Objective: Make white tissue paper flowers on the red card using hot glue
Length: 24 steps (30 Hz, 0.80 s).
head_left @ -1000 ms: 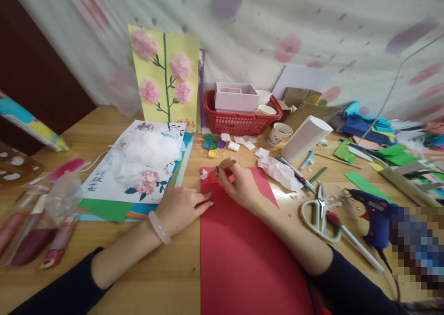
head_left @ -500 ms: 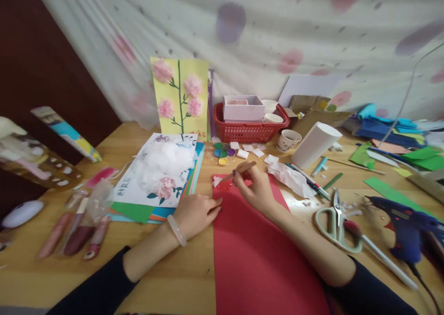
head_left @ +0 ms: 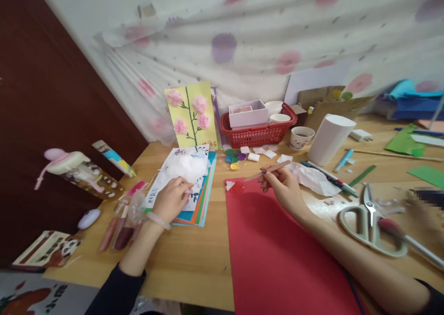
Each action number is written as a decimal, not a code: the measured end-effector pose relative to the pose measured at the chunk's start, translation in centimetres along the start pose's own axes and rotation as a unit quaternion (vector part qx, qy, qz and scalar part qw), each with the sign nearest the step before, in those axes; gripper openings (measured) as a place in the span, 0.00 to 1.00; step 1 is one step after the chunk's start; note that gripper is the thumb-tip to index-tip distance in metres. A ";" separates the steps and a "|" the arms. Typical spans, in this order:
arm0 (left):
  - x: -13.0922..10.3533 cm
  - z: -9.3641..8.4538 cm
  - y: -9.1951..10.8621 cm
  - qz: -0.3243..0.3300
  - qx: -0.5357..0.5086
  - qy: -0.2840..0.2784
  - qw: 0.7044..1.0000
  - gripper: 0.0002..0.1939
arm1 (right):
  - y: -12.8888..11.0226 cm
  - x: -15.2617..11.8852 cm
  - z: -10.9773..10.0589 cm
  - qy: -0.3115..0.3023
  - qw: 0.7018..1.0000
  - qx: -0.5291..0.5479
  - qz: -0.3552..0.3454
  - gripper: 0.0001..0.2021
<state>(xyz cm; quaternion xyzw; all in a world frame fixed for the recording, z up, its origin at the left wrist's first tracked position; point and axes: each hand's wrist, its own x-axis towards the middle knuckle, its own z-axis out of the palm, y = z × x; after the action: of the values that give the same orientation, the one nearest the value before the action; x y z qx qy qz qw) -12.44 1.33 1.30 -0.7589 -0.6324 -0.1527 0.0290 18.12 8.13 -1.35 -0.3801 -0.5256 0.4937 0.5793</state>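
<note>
My right hand point(head_left: 282, 185) holds a thin wooden stick point(head_left: 267, 170) between thumb and fingers. The stick's tip is over a wet, glossy patch point(head_left: 237, 188) near the top left corner of a red sheet point(head_left: 270, 241). A small white piece point(head_left: 229, 185) lies at that corner. My left hand point(head_left: 173, 197) is over a stack of papers, its fingers drawn together beside white cotton point(head_left: 187, 167); a pinkish bit shows at the fingertips, too small to make out. The cotton rests on a white sheet with printed flowers point(head_left: 157, 191).
Behind are a yellow flower picture point(head_left: 190, 132), paint pots point(head_left: 234, 166), a red basket point(head_left: 249, 138), a cup point(head_left: 301, 138) and a white roll point(head_left: 331, 139). Scissors point(head_left: 367, 218) and pens lie at the right; a bottle point(head_left: 83, 174) stands left.
My left hand has left the red sheet's edge and moved left to the cotton. My right hand has drawn back slightly rightwards with the stick. The view has shifted left.
</note>
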 end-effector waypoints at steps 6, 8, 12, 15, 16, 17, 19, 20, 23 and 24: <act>0.9 0.6 0.4 -0.033 -0.114 0.023 0.993 0.08 | 0.5 0.1 -0.6 0.003 1.000 -0.012 0.019 0.16; 1.2 0.6 0.4 -0.074 -0.223 0.052 0.971 0.04 | 0.1 0.2 -0.7 0.005 1.000 -0.016 0.015 0.15; 1.5 0.6 0.4 -0.139 -0.332 0.076 0.930 0.05 | -2.5 0.0 -1.7 -0.033 0.997 -0.047 -0.043 0.13; 1.3 0.5 0.6 -0.191 -0.416 0.060 0.887 0.13 | -4.7 -2.1 -3.8 -0.148 0.970 -0.170 -0.097 0.13; 1.1 0.5 0.8 -0.206 -0.445 0.053 0.870 0.15 | -5.0 -3.2 -4.7 -0.186 0.946 -0.238 -0.121 0.12; 1.0 0.4 1.0 -0.218 -0.473 0.047 0.852 0.16 | -5.1 -4.4 -5.7 -0.219 0.915 -0.302 -0.157 0.12; 0.6 0.3 1.4 -0.236 -0.520 0.041 0.820 0.18 | -4.5 -7.1 -7.9 -0.246 0.859 -0.396 -0.213 0.14; 0.5 0.2 1.7 -0.242 -0.538 0.039 0.806 0.18 | -4.0 -8.4 -9.0 -0.248 0.833 -0.435 -0.234 0.16; 0.3 0.2 2.8 -0.254 -0.578 0.037 0.775 0.19 | -2.4 -11.2 -12.0 -0.258 0.742 -0.556 -0.271 0.20; 0.3 0.2 3.2 -0.257 -0.586 0.034 0.768 0.19 | -2.1 -11.8 -12.8 -0.261 0.718 -0.584 -0.275 0.21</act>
<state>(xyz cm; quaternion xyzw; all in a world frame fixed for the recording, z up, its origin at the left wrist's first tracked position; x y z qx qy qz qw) -9.28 1.05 1.66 -0.4321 -0.5901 -0.5209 -0.4401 31.55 -2.75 -4.14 -0.3379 -0.9212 -0.0128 0.1923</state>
